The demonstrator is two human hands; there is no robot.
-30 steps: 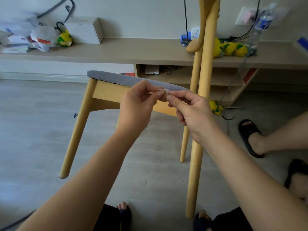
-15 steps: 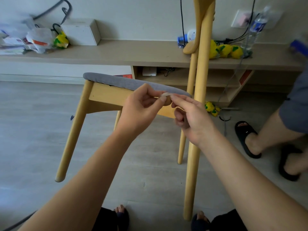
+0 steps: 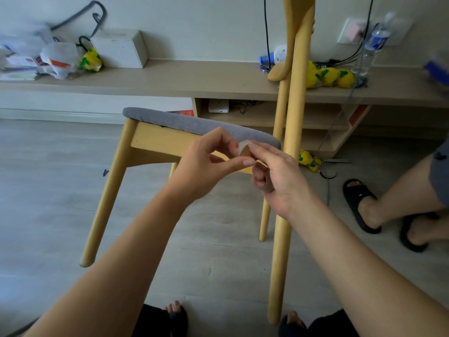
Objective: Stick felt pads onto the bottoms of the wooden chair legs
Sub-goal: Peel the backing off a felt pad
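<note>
Your left grip (image 3: 209, 164) and right grip (image 3: 279, 176) both pinch one small felt pad (image 3: 243, 150), held up before the tipped wooden chair (image 3: 155, 144), legs toward you.

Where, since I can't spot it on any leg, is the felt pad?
Mid-frame in the head view, the felt pad is pinched between the left hand and right hand, in front of the grey seat.

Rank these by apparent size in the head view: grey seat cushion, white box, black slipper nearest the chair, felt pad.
1. grey seat cushion, largest.
2. white box and black slipper: they look about alike and sit at different distances, so they stay unranked.
3. felt pad, smallest.
</note>
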